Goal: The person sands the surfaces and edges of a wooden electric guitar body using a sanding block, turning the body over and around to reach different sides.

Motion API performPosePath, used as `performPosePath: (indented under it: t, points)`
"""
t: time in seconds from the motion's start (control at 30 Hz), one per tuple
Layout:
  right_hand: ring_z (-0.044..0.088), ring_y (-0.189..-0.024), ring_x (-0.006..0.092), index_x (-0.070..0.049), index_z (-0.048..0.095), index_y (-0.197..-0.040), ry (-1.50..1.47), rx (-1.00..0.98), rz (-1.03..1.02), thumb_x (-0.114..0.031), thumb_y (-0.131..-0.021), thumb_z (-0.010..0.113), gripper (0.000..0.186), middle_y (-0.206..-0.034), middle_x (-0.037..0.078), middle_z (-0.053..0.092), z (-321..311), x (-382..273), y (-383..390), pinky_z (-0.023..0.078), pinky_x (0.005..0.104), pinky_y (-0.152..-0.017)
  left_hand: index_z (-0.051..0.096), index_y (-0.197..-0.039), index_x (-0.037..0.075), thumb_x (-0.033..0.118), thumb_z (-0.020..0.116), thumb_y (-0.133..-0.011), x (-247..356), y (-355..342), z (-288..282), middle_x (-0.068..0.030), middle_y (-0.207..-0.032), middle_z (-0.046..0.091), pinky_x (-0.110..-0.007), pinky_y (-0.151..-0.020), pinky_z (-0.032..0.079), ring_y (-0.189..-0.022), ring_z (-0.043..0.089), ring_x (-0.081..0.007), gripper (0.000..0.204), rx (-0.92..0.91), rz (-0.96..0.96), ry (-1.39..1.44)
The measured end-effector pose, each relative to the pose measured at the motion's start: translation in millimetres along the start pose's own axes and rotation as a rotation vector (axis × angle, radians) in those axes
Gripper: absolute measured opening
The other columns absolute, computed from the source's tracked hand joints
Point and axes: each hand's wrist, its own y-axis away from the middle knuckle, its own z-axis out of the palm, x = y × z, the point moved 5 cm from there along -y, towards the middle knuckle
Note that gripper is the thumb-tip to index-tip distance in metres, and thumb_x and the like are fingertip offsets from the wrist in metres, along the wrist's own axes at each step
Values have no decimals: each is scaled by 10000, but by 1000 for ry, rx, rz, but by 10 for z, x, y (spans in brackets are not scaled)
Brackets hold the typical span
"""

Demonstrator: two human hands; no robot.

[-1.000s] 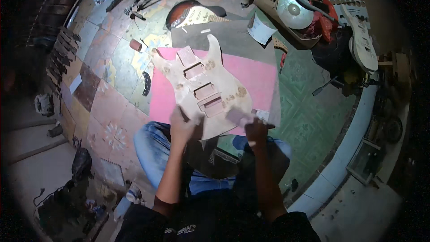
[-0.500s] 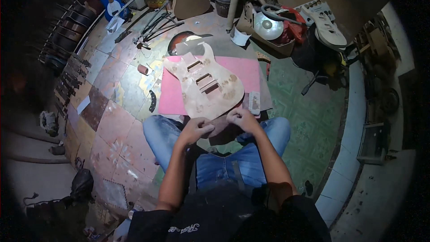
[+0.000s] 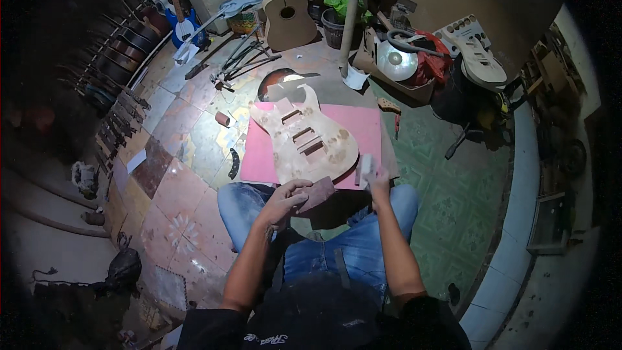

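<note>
An unpainted wooden electric guitar body (image 3: 317,146) with cut-out cavities and brownish patches lies on a pink mat (image 3: 260,155) before me. My left hand (image 3: 288,199) is closed on the edge of a brownish-red sheet of sandpaper (image 3: 316,195), which sticks out to the right beneath the body's near edge. At the mat's near right corner, my right hand (image 3: 380,185) is smeared by motion. Its fingers appear closed around the side of a small pale block (image 3: 367,167), tilted close to the guitar body.
On the tiled floor to the left lie a sandpaper roll (image 3: 223,118) and a curved black piece (image 3: 234,163). Farther off stand an acoustic guitar body (image 3: 288,23) and a post (image 3: 352,19). At the right are a cardboard box (image 3: 405,84) and another pale guitar body (image 3: 479,65).
My right hand has left the sandpaper and moved right to the pale block. My left hand keeps the sandpaper, now showing more of its face. The view has shifted slightly.
</note>
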Motion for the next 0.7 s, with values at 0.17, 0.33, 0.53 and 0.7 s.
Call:
performPosePath:
  t: [0.17,0.33,0.53,0.7]
  points:
    - [639,-969,174,2,540,-1265,-341,-503,167,-19,-804,743,504,-1095,78,633,399,84,683,550,290,-699,582,-1329,50,228,716,-905,-51,-151,170,0,-1009,652,-219,-696,472,-779,567,-69,479,-34,-8,136]
    - [640,-913,165,-5,533,-1293,-336,-643,141,-55,-768,804,593,-1057,83,654,573,-559,1265,549,299,-758,663,-1235,19,196,715,-894,-268,-296,53,-22,-1035,693,-283,-829,527,-921,625,-112,388,85,94,-147]
    - [616,-971,130,-20,549,-1283,-305,-674,44,-122,-802,794,549,-1147,60,642,680,-499,1290,523,307,-869,715,-1159,37,214,766,-835,-177,-162,-42,-60,-947,706,-284,-788,520,-855,632,-111,373,199,74,-412]
    - [656,-967,137,-30,549,-1279,-376,-839,212,-213,-927,700,424,-1106,58,656,789,-467,1389,545,306,-846,719,-1165,29,203,758,-850,-170,-88,-95,-104,-967,717,-295,-797,533,-863,668,-157,362,258,201,-498]
